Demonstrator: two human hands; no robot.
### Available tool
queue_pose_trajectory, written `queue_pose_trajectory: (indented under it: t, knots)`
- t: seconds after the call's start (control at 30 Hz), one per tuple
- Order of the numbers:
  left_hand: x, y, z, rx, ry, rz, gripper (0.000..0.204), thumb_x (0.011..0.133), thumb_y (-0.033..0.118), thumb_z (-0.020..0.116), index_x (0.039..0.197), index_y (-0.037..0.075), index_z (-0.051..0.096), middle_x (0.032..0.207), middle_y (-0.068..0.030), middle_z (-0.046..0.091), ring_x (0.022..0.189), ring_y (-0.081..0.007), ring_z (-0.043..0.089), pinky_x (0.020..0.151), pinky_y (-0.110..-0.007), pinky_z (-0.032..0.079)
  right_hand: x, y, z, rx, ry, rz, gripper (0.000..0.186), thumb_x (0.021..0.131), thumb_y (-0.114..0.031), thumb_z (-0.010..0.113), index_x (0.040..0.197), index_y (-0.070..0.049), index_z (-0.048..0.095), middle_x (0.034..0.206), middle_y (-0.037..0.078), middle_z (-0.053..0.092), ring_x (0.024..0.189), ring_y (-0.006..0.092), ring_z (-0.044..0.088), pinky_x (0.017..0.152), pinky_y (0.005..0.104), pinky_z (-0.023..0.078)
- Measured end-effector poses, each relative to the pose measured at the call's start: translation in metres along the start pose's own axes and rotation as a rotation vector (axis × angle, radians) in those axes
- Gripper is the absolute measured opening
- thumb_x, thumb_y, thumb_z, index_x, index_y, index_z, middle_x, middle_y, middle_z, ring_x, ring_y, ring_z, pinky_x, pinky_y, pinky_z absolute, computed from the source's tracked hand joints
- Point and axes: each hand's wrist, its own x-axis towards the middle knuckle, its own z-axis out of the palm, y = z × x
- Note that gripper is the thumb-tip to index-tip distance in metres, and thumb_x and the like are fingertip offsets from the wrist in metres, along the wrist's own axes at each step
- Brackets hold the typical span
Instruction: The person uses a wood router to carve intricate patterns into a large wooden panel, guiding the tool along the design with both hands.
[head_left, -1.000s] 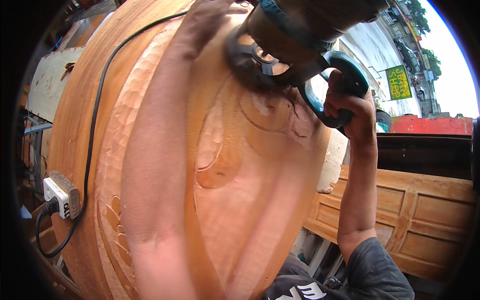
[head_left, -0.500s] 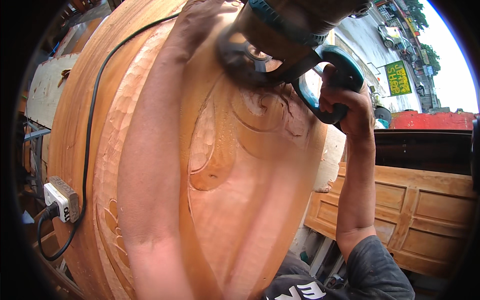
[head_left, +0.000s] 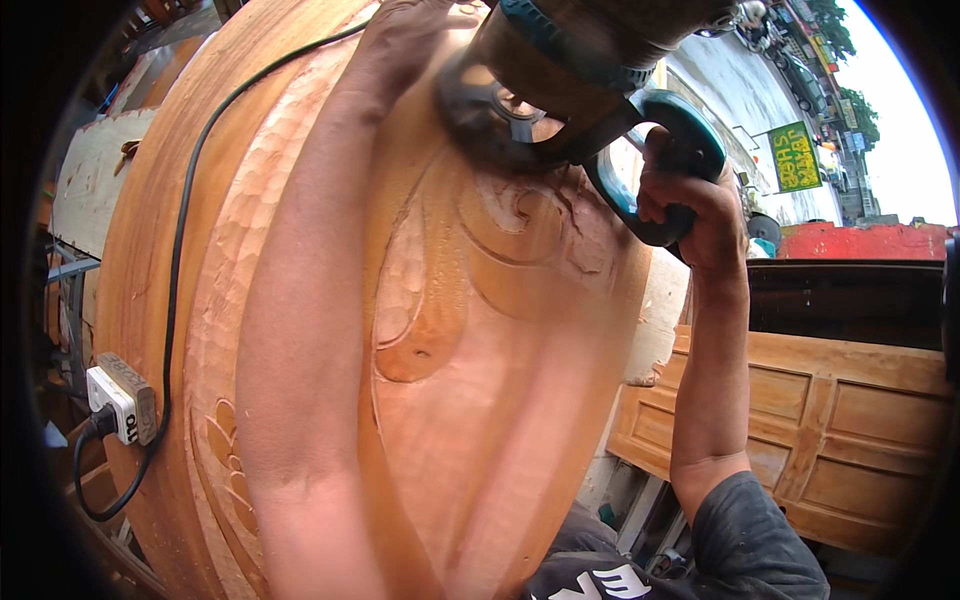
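One power tool (head_left: 575,50), one big carved wood panel (head_left: 480,370)

From the head cam: right grip (head_left: 695,205) is curled tight around the tool's teal-and-black loop handle (head_left: 690,112). Tool body sits up and to the left of that grip, with its round black base (head_left: 465,125) over the panel; honestly can't tell if they're touching. Left grip (head_left: 408,35) is near the top edge, left of the tool, and its fingers run out of frame, so can't say whether they're spread or pinching anything. Panel spreads out below both grips, all scooped grooves and curls. Black cord (head_left: 178,250) loops left of and below the left grip to a white socket adapter (head_left: 110,397) against a wooden block (head_left: 146,400). Below the right grip: a panelled wooden door (head_left: 765,430), with a green sign (head_left: 797,157) off to the right.
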Motion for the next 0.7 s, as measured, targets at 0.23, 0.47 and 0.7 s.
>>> queue_pose_trajectory:
  t: [0.23,0.47,0.7]
  knots:
    - [0.0017,0.0008,0.0012,0.009,-0.006,-0.001,0.054,0.106,0.059,0.047,0.138,0.018,0.061,0.125,-0.0011,0.067,0.106,-0.0154,0.063,0.087,-0.033,0.051,0.0006,-0.0009,0.0,-0.008,0.002,-0.008,0.028,0.072,0.002,0.07,0.1,0.005,0.066,0.068,0.006,0.06,0.054,0.0149,0.056,0.052,0.0285,0.043]
    - [0.0014,0.0013,0.0023,0.026,0.007,-0.013,0.053,0.107,0.059,0.047,0.137,0.018,0.061,0.123,0.0001,0.068,0.104,-0.0145,0.063,0.088,-0.034,0.05,0.0015,-0.0011,-0.0019,-0.023,-0.008,-0.004,0.026,0.074,0.0,0.071,0.099,0.004,0.067,0.067,0.005,0.061,0.053,0.0138,0.057,0.052,0.0274,0.043]
    - [0.0005,0.0024,0.0013,0.025,0.006,-0.053,0.054,0.106,0.059,0.047,0.139,0.018,0.06,0.125,-0.0002,0.067,0.104,-0.015,0.063,0.089,-0.035,0.05,0.0029,-0.0013,-0.0002,-0.051,-0.002,-0.023,0.023,0.074,0.0,0.072,0.096,0.004,0.069,0.068,0.006,0.062,0.053,0.0138,0.058,0.052,0.027,0.043]
